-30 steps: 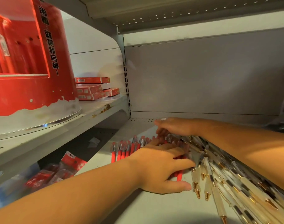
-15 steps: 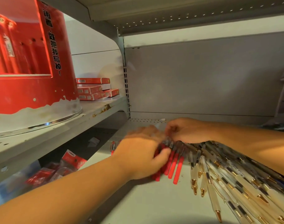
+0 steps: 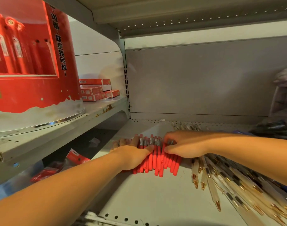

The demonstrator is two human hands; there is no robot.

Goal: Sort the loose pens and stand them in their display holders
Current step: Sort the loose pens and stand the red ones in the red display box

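Over the last second you are bringing your two hands together: the red pens (image 3: pixel 157 160), spread in a loose row before, are now lying bunched side by side at the middle of the frame on the shelf (image 3: pixel 147 201). Your left hand (image 3: pixel 133 154) is pressing against the bunch's left side, fingers stretched forward and thumb laid across the barrels. Your right hand (image 3: pixel 186 144) is curling fingers and thumb round the bunch's right edge, near the clip ends. The cream pens with gold tips (image 3: pixel 221 185) are lying fanned out at the lower right, just beside the reds but not mixed in. By my reading, you are gathering one colour into a liftable bundle. None of this bunch is standing yet in the red display holder (image 3: pixel 33 88) at the upper left.
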